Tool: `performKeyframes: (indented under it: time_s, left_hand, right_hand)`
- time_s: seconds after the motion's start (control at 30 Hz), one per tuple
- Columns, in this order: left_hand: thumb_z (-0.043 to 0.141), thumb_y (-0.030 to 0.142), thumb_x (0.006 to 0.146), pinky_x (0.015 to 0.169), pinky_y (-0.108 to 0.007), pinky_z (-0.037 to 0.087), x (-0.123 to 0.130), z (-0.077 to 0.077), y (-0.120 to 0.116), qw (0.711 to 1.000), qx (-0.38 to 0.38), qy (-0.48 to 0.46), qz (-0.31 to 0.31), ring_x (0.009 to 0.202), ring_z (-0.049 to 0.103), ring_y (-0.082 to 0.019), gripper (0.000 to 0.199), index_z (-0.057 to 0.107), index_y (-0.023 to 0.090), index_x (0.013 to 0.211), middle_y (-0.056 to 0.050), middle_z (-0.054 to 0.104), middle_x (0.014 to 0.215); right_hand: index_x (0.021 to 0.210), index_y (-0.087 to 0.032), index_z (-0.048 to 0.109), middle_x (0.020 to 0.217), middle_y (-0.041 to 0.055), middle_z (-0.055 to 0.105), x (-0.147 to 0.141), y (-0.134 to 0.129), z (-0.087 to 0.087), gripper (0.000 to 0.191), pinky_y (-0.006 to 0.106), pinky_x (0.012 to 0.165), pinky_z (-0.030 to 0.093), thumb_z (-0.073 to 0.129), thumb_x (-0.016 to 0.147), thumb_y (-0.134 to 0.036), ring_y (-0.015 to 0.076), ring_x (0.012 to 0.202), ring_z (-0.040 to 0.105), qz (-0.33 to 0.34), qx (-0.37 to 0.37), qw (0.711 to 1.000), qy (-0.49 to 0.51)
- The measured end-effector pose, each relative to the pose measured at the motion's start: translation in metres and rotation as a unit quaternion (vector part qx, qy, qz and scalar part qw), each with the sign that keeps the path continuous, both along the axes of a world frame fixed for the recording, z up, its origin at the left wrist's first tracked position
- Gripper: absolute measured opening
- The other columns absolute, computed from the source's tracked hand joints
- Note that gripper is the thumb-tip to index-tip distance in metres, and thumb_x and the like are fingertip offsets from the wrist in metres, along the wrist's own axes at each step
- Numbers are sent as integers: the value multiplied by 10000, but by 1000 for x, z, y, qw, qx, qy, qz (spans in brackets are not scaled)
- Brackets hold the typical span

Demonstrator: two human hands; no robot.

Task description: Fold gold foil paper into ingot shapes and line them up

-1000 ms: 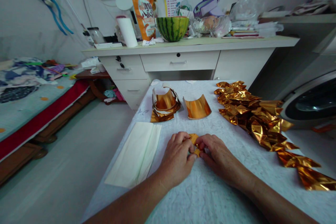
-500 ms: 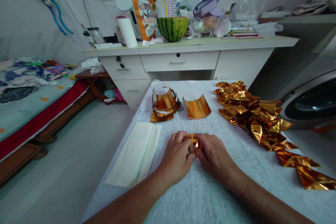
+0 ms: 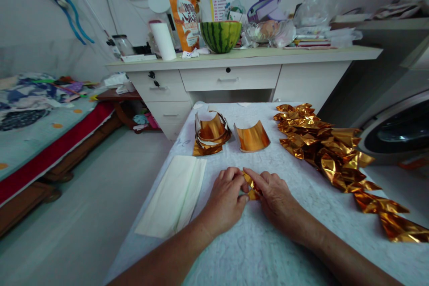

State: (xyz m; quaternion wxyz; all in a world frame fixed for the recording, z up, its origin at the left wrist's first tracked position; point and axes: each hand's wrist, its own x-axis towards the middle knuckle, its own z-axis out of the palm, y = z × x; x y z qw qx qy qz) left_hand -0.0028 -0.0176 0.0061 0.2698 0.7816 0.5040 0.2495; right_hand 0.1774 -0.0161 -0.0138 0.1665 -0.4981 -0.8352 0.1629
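Note:
A small piece of shiny gold foil paper (image 3: pixel 254 194) lies between my two hands on the cloth-covered table (image 3: pixel 234 250). My left hand (image 3: pixel 229 194) is closed on its left side, fingers curled. On the other side, my right hand (image 3: pixel 275 196) grips the foil, its index finger stretched over the top edge; most of the paper is hidden by the fingers. Beyond the hands stand a curved stack of gold sheets (image 3: pixel 211 129) with loose strips around it and a single curved gold sheet (image 3: pixel 253 137). To the right spreads a pile of folded gold foil pieces (image 3: pixel 321 147).
A folded pale paper sheet (image 3: pixel 172 196) lies left of my hands. Behind the table is a white desk (image 3: pixel 231 78) bearing a halved watermelon (image 3: pixel 221 36), an orange pouch (image 3: pixel 184 20) and plastic bags. A bed (image 3: pixel 60 120) stands left, a washing machine (image 3: pixel 398 125) right.
My right hand has shifted slightly, its index finger now reaching toward the top of the foil. More of the foil's lower part shows. The left hand has hardly moved.

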Motion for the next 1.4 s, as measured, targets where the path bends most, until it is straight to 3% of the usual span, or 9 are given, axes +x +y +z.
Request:
performKeyframes:
  time_s: [0.17,0.3,0.5,0.7,0.8,0.93,1.07,1.27,1.4]
  left_hand:
    - [574,58,763,955,-391,404,-1,3,1,1000,-13,6,-8,1068,455,-223,189,541,215,863,-35,498,1097]
    - [553,35,742,963,-386,396,-3,3,1,1000,-6,-1,-16,1072,455,-220,227,526,217,875,-32,502,1099]
    - [540,9,727,973,-357,398,-9,4,3,999,11,-25,-44,1103,463,-205,282,531,222,911,-29,520,1104]
    - [594,55,724,1001,-405,397,-18,14,6,998,18,-4,-64,1154,454,-241,244,563,229,892,-40,551,1163]
    - [578,48,710,1010,-416,401,-23,16,9,998,19,-7,-63,1159,476,-242,261,562,230,896,-44,553,1164]
    - [470,-19,695,986,-347,425,-27,16,12,997,14,-22,-74,1098,527,-192,362,541,226,951,-29,578,1102]
    - [393,-14,773,927,-323,448,-27,15,15,998,17,-17,-64,1041,555,-183,353,545,222,986,-30,609,1044]
    - [451,19,800,865,-316,454,-21,10,19,999,30,-5,-29,968,571,-192,246,548,220,903,-21,613,965]
    - [526,22,777,874,-325,454,-18,5,21,999,37,-15,4,982,571,-197,264,524,223,948,-17,613,990]
  right_hand:
    - [1464,-305,321,990,53,550,2,1,-4,810,352,769,361,446,737,28,205,850,473,1,9,1000,-3]
    - [1414,-247,313,1044,59,555,8,-3,8,816,381,822,381,412,662,55,215,921,483,28,-22,997,62]
    - [963,-206,490,942,44,556,9,-6,29,384,358,773,410,481,635,-5,213,878,494,29,-53,995,81]
    - [876,-195,582,922,65,582,4,-3,33,128,355,754,406,540,821,-86,217,855,508,60,-16,998,10]
    - [875,-190,628,913,74,599,4,-2,35,133,349,751,418,531,867,-100,216,853,525,78,-7,997,-19]
    - [934,-198,679,932,91,612,2,-3,37,173,361,749,438,548,866,-107,227,857,545,83,7,995,-60]
    - [917,-202,694,929,89,634,-1,-5,33,143,362,720,441,570,875,-145,235,844,557,84,41,992,-88]
    - [909,-205,685,885,71,656,-4,-8,27,159,360,674,415,566,862,-112,227,773,559,83,107,982,-132]
    - [907,-200,679,912,76,666,-4,-8,26,171,373,679,416,564,844,-90,230,766,564,87,119,978,-145]
